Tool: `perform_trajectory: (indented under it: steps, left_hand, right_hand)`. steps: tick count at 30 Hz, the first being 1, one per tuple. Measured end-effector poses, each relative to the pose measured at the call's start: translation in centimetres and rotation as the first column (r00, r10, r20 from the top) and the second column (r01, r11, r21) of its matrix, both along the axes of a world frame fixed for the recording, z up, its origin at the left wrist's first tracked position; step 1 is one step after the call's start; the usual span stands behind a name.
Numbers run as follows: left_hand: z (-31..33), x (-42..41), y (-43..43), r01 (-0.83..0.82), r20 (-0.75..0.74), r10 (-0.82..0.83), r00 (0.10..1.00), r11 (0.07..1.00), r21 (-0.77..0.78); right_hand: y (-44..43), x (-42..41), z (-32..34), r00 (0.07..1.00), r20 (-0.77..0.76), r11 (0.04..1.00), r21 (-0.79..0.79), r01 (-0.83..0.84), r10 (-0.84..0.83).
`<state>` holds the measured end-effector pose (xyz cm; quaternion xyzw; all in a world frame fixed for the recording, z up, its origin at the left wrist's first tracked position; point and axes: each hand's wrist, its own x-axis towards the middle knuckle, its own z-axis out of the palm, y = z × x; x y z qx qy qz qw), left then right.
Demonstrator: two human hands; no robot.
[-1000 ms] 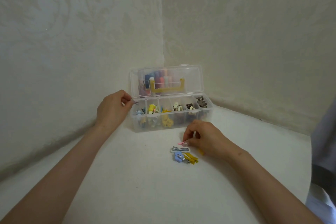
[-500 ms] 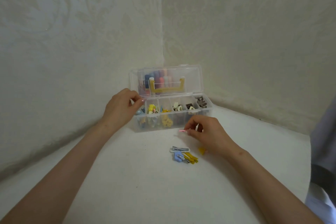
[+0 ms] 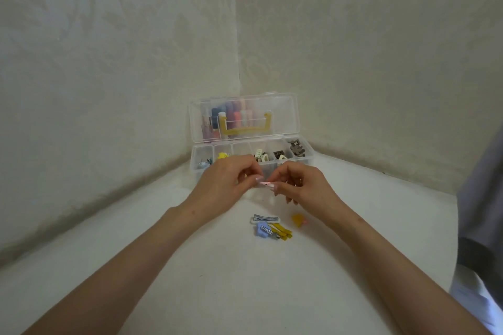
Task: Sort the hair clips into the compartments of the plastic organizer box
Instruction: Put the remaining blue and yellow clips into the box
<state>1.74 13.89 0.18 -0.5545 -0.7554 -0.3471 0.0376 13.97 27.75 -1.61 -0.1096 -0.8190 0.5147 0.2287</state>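
Observation:
A clear plastic organizer box (image 3: 307, 164) stands open in the wall corner, its lid (image 3: 283, 109) upright with a yellow handle. Several compartments hold clips: yellow, cream, brown, grey. In front of the box both hands meet over the table. My left hand (image 3: 226, 185) and my right hand (image 3: 304, 185) each pinch an end of a small pink hair clip (image 3: 266, 184). My hands hide the box's front wall. Nearer to me a small pile lies on the table: a white and silver clip (image 3: 265, 218), a blue clip (image 3: 262, 231), yellow clips (image 3: 283, 232) and an orange-yellow clip (image 3: 298, 220).
The white table surface (image 3: 217, 280) ends against patterned cream walls (image 3: 109, 62) on the left and behind. Dark and white fabric (image 3: 479, 226) hangs along the right edge of view.
My right hand lifted the pink clip from the pile toward the box. My left hand left the box's left end and came in to pinch the clip's other end.

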Motion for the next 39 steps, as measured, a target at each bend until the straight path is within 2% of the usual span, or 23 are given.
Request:
perform_trajectory:
  steps: [2, 6, 10, 16, 25, 28, 33, 35, 39]
  left_hand:
    - [0.3, -0.4, -0.2, -0.029, 0.020, 0.028, 0.999, 0.999, 0.034]
    - [0.0, -0.9, -0.3, -0.067, 0.014, 0.067, 0.998, 0.998, 0.004]
    - [-0.4, -0.9, -0.2, -0.080, 0.002, 0.080, 0.997, 0.997, -0.022]
    - [-0.9, -0.9, -0.1, -0.054, 0.014, 0.056, 0.998, 0.996, -0.067]
    - [-1.7, -0.8, 0.2, -0.026, 0.012, 0.029, 1.000, 0.986, -0.162]
    - [-2.0, -0.5, 0.2, -0.013, 0.018, 0.017, 1.000, 0.978, -0.210]
    - [-2.0, 0.2, 0.4, 0.012, -0.009, -0.014, 1.000, 0.983, -0.182]
    - [-2.0, 0.5, 0.4, -0.003, -0.015, 0.001, 1.000, 0.990, -0.140]
    - [-2.1, 0.5, 0.4, -0.019, -0.059, 0.016, 0.998, 0.999, -0.048]
  right_hand:
    - [0.1, -0.2, -0.3, 1.000, 0.029, 0.999, 0.031, 0.007, -0.008]
    - [0.3, -0.4, -0.8, 0.992, 0.100, 0.991, 0.118, 0.060, -0.072]
    - [0.8, -0.4, -1.1, 0.981, 0.136, 0.954, 0.282, 0.099, -0.142]
    - [0.2, -0.6, -1.6, 0.950, 0.293, 0.869, 0.492, -0.058, -0.103]
    - [-0.4, -1.0, -1.9, 0.959, 0.251, 0.812, 0.582, -0.039, -0.133]
    - [0.0, -1.1, -1.9, 0.961, 0.249, 0.860, 0.510, -0.026, -0.119]
    - [0.3, -0.7, -1.1, 0.985, 0.161, 0.991, 0.131, 0.041, -0.062]
    - [0.2, -0.6, -0.8, 0.989, 0.149, 1.000, -0.020, -0.003, 0.006]
    - [0.0, -0.7, -0.8, 0.992, 0.058, 0.978, -0.185, -0.101, 0.114]
